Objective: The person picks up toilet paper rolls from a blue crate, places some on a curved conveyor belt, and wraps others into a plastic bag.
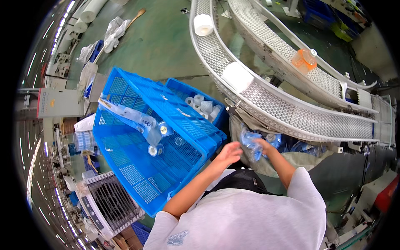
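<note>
My right hand (263, 146) grips a crumpled clear-and-blue plastic wrapper (251, 143) above a large pale sack (271, 167). More blue and clear wrappers (302, 146) lie inside that sack. To its left, my left hand (229, 153) hangs in the air with fingers apart and nothing in it. Close by on the left stands a big blue mesh crate (137, 175). Two wrapped rolls (156, 150) and a long strip of printed plastic film (129, 114) are in the crate, the strip reaching over its far side.
A curved conveyor (283, 108) carries white rolls (238, 77) past the sack. Behind it, a second conveyor (271, 43) bears an orange-wrapped pack (304, 61). Another blue crate (175, 85) holds several small white rolls (204, 106). A grey slatted machine (110, 204) stands at lower left.
</note>
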A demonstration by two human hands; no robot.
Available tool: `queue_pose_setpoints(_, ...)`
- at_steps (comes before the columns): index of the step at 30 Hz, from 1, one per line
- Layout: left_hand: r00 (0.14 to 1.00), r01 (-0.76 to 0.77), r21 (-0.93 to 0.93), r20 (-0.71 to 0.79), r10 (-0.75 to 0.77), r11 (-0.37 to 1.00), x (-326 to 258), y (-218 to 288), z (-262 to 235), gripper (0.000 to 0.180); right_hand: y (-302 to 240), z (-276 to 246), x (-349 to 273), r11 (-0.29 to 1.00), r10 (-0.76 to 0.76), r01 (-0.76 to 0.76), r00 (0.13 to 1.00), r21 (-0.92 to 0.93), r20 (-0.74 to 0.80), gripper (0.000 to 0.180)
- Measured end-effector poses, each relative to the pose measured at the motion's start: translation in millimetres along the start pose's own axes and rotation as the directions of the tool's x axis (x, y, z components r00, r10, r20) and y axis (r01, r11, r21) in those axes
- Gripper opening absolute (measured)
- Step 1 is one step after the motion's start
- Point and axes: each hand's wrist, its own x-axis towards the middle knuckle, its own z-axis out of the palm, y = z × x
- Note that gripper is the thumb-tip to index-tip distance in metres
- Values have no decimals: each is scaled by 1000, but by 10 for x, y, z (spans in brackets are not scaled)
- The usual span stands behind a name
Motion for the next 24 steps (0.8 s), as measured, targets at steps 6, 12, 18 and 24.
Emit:
queue_pose_setpoints(6,999,16,-108,49,-10,994,-457,336,-355,24,613,-2112,784,721,-281,682,450,123,-848,50)
queue_pose_setpoints(12,958,-145,-148,-267,102,978,-911,353,-809,23,131,-779,1632,-89,-933,-571,335,-816,-132,74)
queue_pose_setpoints(18,867,-167,-177,-495,59,970,-1056,-79,-1862,22,-156,121,1624,-302,-528,-392,828,-869,-189,67)
queue_pose_setpoints(24,693,100,-409,-625,-358,907,-743,-1257,-3630,29,-377,191,1158,-202,-475,-328,857,-923,-200,60)
